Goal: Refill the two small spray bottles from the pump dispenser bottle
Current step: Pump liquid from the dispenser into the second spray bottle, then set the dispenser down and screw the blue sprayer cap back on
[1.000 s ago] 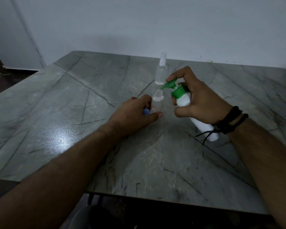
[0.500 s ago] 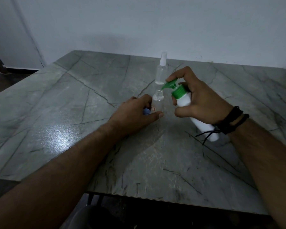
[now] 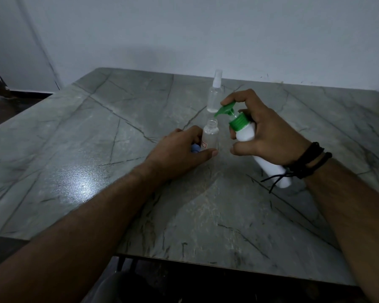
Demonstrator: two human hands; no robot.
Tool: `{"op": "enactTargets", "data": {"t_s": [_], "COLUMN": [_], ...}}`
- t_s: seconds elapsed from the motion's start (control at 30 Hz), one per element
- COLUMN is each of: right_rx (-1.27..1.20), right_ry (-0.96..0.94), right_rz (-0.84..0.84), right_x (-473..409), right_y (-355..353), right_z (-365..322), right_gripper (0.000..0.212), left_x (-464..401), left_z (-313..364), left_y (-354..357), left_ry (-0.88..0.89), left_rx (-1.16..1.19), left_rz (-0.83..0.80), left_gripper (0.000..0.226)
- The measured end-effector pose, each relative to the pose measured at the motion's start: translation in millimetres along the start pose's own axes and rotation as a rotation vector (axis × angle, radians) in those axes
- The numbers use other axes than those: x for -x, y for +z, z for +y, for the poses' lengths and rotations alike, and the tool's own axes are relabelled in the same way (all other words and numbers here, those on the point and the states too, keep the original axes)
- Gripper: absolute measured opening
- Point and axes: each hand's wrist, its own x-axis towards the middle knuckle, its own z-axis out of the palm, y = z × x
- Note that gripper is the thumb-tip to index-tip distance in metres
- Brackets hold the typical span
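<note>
Both hands work close together over the grey veined stone table (image 3: 74, 149). The right hand (image 3: 269, 136) is wrapped around the white plastic pump dispenser bottle with a green collar and green pump head (image 3: 246, 133), holding it tilted so its base points back toward the person and hangs just above the tabletop; the forefinger rests on top of the green pump head, whose spout sits just above the open neck of the small clear uncapped spray bottle (image 3: 210, 136). The left hand (image 3: 179, 154) grips that small bottle upright on the table, thumb in front and fingers curled behind it; a small blue object (image 3: 195, 148), partly hidden, shows between the fingers and the bottle. A little clear liquid seems to lie in the bottle, though the level is hard to read. Beyond the right hand's forefinger stands the second small clear spray bottle with a white spray top (image 3: 215, 92), upright and untouched. Black cord bracelets (image 3: 309, 158) circle the right wrist.
</note>
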Motion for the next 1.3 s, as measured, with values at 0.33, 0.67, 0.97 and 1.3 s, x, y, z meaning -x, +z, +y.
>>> {"op": "enactTargets", "data": {"t_s": [0.33, 0.67, 0.97, 1.3], "right_rx": [-0.037, -0.161, -0.105, -0.038], "right_ry": [-0.017, -0.129, -0.111, -0.035], "right_rz": [0.0, 0.345, 0.465, 0.541], "right_x": [0.9, -6.0, -13.7, -7.7], "right_y": [-0.9, 3.0, 4.6, 10.7], "right_z": [0.1, 29.9, 50.7, 53.1], "right_gripper": [0.074, 0.08, 0.054, 0.076], "left_x": [2.2, 2.6, 3.2, 5.5], "left_z": [2.5, 0.7, 2.4, -7.8], "left_y": [-2.0, -2.1, -4.7, -9.6], "left_ry": [-0.009, -0.011, -0.003, 0.035], "left_rx": [-0.005, -0.007, -0.029, -0.127], "left_rz": [0.0, -0.005, -0.04, -0.055], "left_gripper": [0.043, 0.046, 0.056, 0.08]}}
